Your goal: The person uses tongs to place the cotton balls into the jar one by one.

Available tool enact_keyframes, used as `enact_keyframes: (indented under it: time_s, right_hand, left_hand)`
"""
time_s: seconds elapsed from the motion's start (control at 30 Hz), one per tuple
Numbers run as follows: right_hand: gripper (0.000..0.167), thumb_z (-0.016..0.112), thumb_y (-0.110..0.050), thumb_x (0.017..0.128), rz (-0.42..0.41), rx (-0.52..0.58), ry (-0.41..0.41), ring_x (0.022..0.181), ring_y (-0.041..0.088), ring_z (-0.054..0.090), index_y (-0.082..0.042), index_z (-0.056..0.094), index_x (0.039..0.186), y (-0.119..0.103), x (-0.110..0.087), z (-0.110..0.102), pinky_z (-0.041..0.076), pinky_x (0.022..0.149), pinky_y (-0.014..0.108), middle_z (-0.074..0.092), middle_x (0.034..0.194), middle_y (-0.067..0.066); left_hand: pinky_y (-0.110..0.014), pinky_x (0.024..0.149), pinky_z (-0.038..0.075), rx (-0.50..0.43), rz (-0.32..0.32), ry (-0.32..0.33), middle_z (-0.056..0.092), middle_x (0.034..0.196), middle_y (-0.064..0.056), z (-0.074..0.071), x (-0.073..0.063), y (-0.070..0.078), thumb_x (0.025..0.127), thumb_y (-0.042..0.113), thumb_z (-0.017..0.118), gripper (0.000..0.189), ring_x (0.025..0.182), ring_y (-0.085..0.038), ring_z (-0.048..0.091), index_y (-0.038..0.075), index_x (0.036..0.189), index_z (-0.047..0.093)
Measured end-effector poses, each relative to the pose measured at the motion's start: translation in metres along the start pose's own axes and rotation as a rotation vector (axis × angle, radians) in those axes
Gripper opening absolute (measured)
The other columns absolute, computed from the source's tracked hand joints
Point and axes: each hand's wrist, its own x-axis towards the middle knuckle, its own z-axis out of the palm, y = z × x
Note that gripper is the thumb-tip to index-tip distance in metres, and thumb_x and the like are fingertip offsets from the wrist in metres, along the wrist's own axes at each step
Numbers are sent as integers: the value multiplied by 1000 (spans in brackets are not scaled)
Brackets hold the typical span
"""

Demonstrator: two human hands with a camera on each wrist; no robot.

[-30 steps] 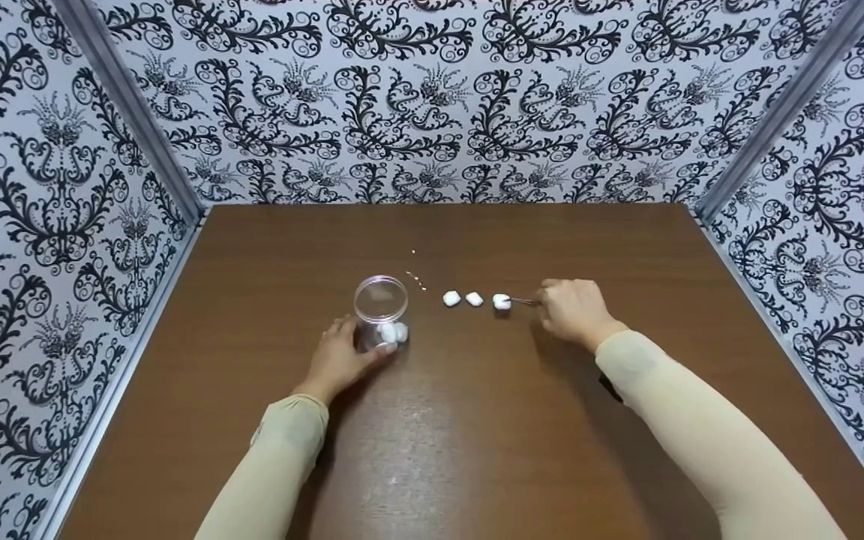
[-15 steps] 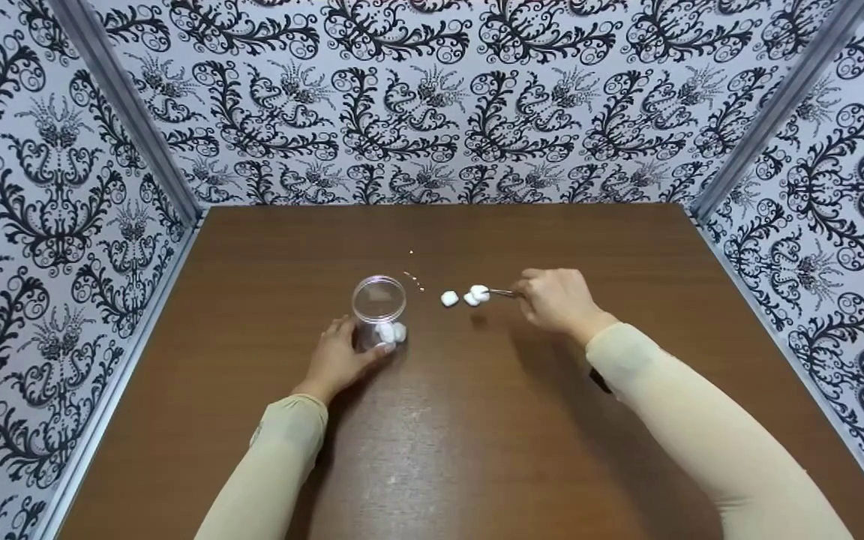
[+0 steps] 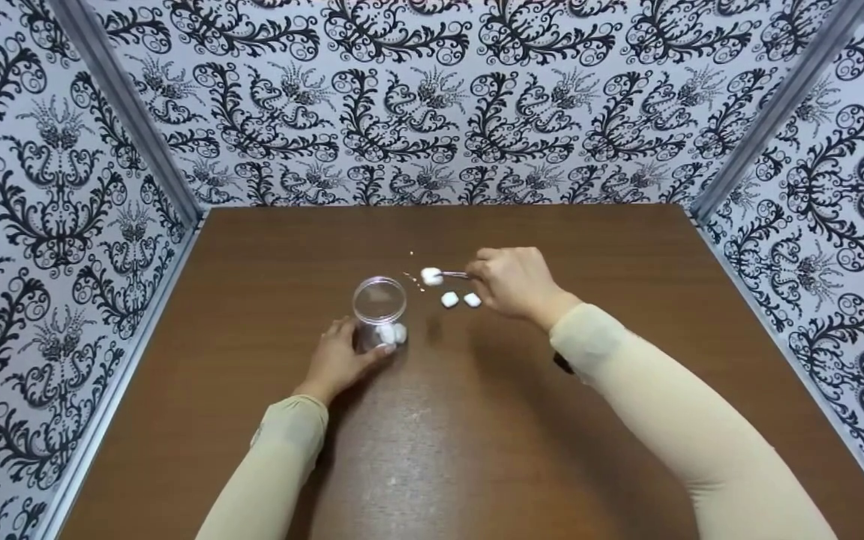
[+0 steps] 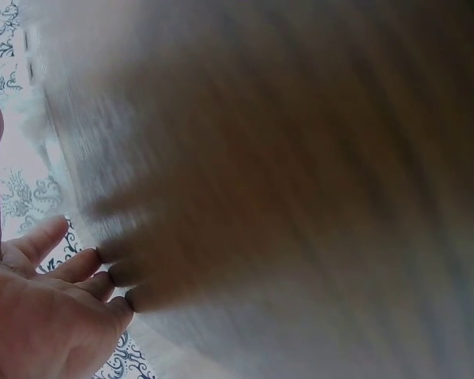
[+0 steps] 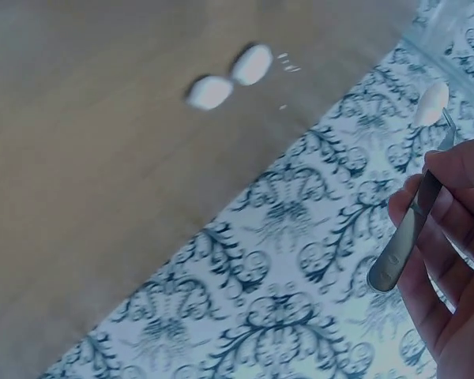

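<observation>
On the table's left half, my left hand (image 3: 338, 360) holds the lower part of a clear jar (image 3: 380, 322), thumb and fingers on opposite sides. White cotton balls (image 3: 387, 332) lie inside it. In the left wrist view this hand (image 4: 51, 316) shows at the lower left. My right hand (image 3: 518, 283) pinches metal tweezers (image 5: 403, 237). Their tips grip one cotton ball (image 3: 431, 277), raised above the table just right of the jar's open top. Two more cotton balls, a left one (image 3: 450, 300) and a right one (image 3: 472, 300), lie on the table below it.
Tiny white bits (image 3: 417, 283) are scattered on the brown table (image 3: 432, 420) beyond the jar. Patterned panels (image 3: 432, 105) rise behind the table and along both sides, joined by grey corner posts.
My right hand has carried the tweezers and their cotton ball leftward and up, over the two balls on the table, towards the jar. The left hand and jar have stayed in place.
</observation>
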Motion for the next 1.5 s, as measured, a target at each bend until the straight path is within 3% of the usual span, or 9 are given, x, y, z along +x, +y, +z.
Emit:
enact_keyframes:
  time_s: [0.33,0.5,0.83,1.13,1.27,1.5]
  right_hand:
    - [11,65,-18,88,-62,19,9,54,18,56,-17,76,86,-31,23,7,44,43,37,60,75,-4]
    - [9,68,-14,85,-90,42,17,56,17,60,-17,77,85,-41,25,16,47,45,38,62,76,-5]
    - [7,69,-15,84,-116,33,20,53,18,58,-17,75,84,-43,22,23,46,43,39,60,75,-5]
    - [6,68,-18,85,-91,56,19,55,21,59,-16,74,86,-30,13,19,46,43,42,60,77,-3]
    - [6,70,-20,85,-83,67,20,56,21,59,-18,75,87,-17,1,19,45,43,42,60,77,-4]
    - [10,72,-18,83,-32,92,-51,57,18,57,-18,77,91,10,-24,22,46,46,40,62,79,-5]
  left_hand:
    - [-59,111,28,0,-15,-13,44,145,-31,1,-1,3,83,50,78,83,137,-49,35,1,143,50]
    - [-59,113,26,-9,-31,-29,41,147,-31,4,0,4,83,53,77,86,140,-48,30,0,145,48]
    - [-58,112,28,-17,-25,-10,45,145,-29,5,0,5,82,52,78,85,137,-47,35,0,143,50]
    - [-59,112,26,-13,-39,-11,43,146,-30,3,-1,4,81,52,79,83,139,-48,32,1,141,52]
    - [-58,113,25,-23,-48,-19,42,147,-29,1,-1,3,81,52,79,82,140,-47,31,2,141,53]
    - [-60,111,27,9,-65,-39,40,150,-27,-1,-1,1,82,55,76,90,142,-46,29,5,149,44]
